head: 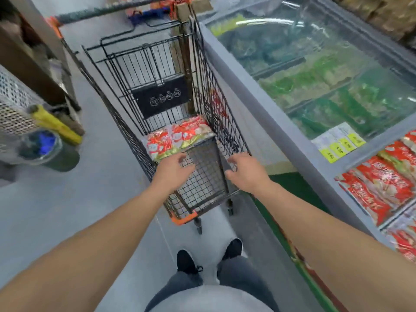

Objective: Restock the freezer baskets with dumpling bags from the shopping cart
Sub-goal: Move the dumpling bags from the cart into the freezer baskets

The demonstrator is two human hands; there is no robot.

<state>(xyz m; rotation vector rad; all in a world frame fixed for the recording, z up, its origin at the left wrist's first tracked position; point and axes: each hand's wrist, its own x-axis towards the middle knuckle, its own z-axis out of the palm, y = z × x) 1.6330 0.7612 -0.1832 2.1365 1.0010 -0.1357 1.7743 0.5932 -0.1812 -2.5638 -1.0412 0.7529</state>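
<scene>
Black wire-metal shopping cart (171, 91) showing an orange plastic corner bumper (183, 218), carrying glossy crinkled plastic dumpling bags (177, 137); freezer (258, 104) wearing matt grey rim, its glass lid (315, 64) glaring.

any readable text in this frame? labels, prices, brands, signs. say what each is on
Nothing reads cleanly.
Yellow price tags on the freezer rim: digits, maybe "4.50" on one, too blurred to confirm.
Black panel on the shopping cart: four round pictograms, no words legible.
Dumpling bags in the cart: print blurred, unreadable.
Red bags in the freezer basket: large white characters, too blurred to read.
</scene>
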